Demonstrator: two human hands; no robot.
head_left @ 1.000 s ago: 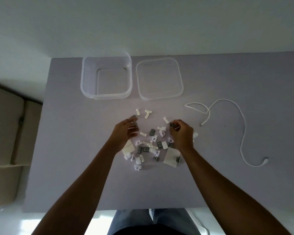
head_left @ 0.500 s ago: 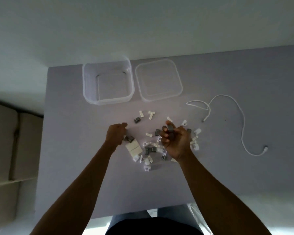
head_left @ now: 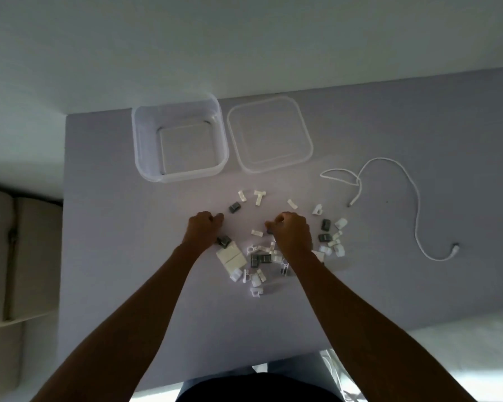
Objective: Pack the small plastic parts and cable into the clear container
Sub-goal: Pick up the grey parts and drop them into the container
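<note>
Small white and grey plastic parts [head_left: 260, 258] lie scattered mid-table, some farther right [head_left: 331, 236]. My left hand [head_left: 204, 230] is a closed fist resting at the pile's left edge, with a grey part [head_left: 224, 240] just beside it; nothing shows inside the fist. My right hand [head_left: 292, 233] is palm down over the pile, fingers curled around grey parts at its fingertips. The clear container [head_left: 141, 146] stands open and empty at the back. The white cable [head_left: 415, 210] snakes loosely across the table on the right.
The container's clear lid [head_left: 273, 169] lies flat just right of the container. A flat white square piece [head_left: 228, 256] sits below my left hand. The purple table [head_left: 114, 256] ends at left, with beige furniture [head_left: 0, 256] beyond.
My right hand turned from palm up, showing grey parts, to palm down over the pile. The left fist shifted slightly up towards the lone grey part.
</note>
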